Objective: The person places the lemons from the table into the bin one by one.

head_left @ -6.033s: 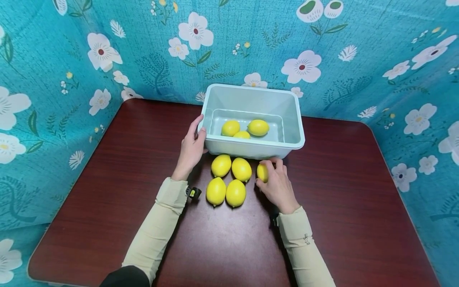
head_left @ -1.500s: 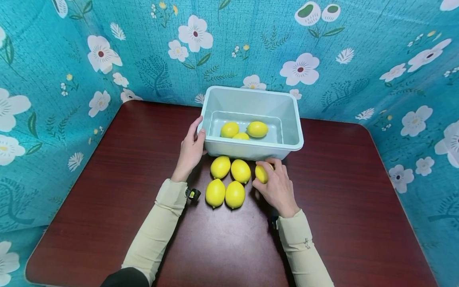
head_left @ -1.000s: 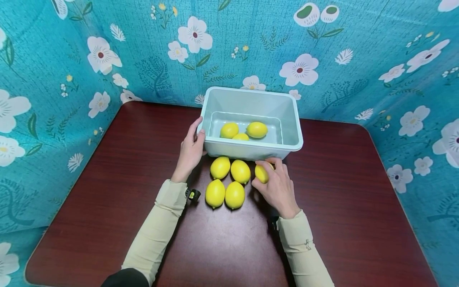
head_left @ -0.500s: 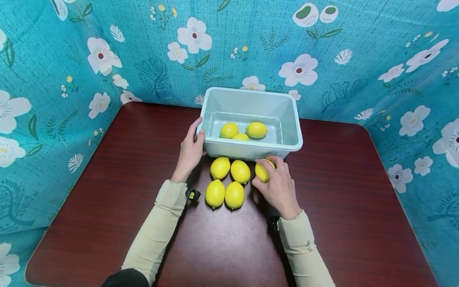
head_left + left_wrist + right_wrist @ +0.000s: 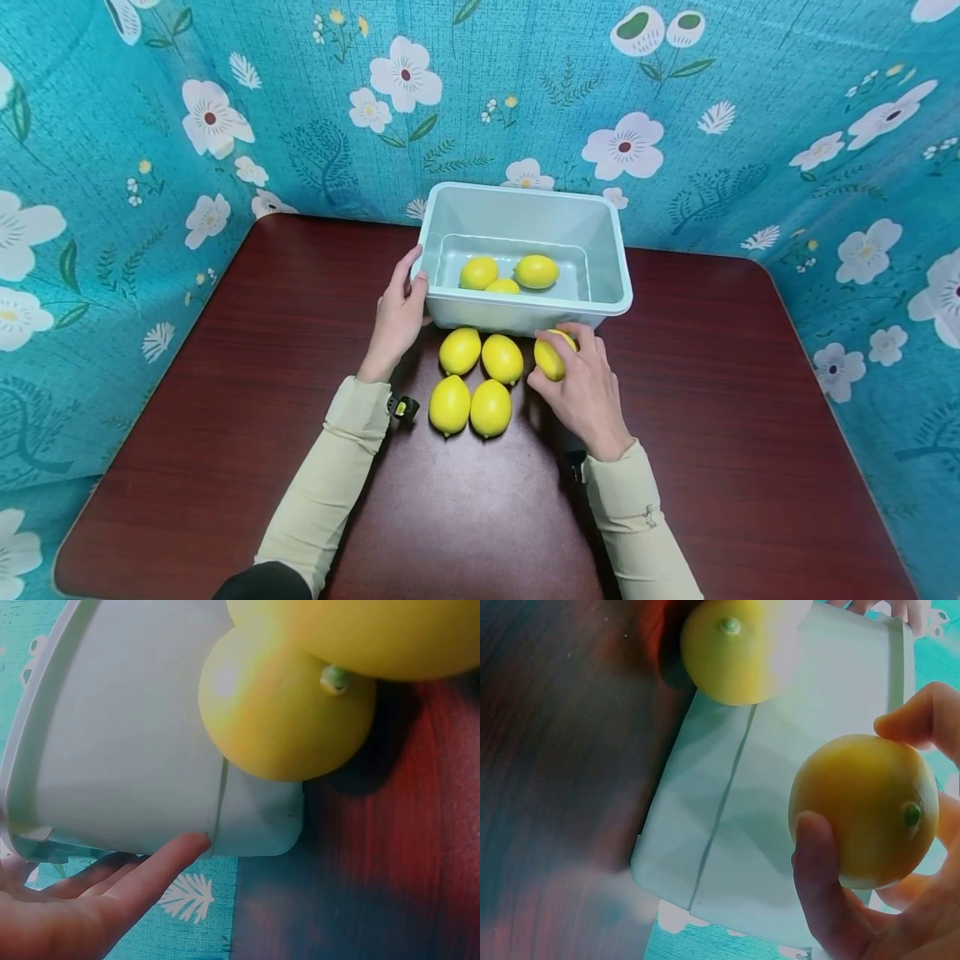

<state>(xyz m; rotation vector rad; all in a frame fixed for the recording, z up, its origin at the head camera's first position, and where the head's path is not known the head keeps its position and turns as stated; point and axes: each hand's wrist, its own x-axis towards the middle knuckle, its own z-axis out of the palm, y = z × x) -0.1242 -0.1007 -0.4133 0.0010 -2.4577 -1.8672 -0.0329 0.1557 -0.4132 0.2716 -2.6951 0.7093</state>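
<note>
Fingers and thumb of my right hand (image 5: 587, 394) pinch a lemon (image 5: 551, 357) just in front of the pale blue bin (image 5: 525, 310); the right wrist view shows this lemon (image 5: 862, 810) between thumb and fingers, beside the bin wall (image 5: 735, 825). My left hand (image 5: 397, 321) grips the bin's left end, thumb on the near side. In the left wrist view the left hand (image 5: 82, 915) lies along the bin wall (image 5: 127, 750). Several lemons (image 5: 491, 408) stand in two rows between the hands. Three lemons (image 5: 537, 272) lie inside the bin, one partly hidden by its near wall.
The dark red table (image 5: 720, 400) extends to both sides and toward the front. A teal flowered cloth (image 5: 315, 108) hangs behind the bin and along both sides. Both forearms rest low over the table's front half, the lemon rows between them.
My right hand and its lemon have shifted very slightly, the lemon seeming a little higher and more exposed. The left hand, the bin and the other lemons keep their places.
</note>
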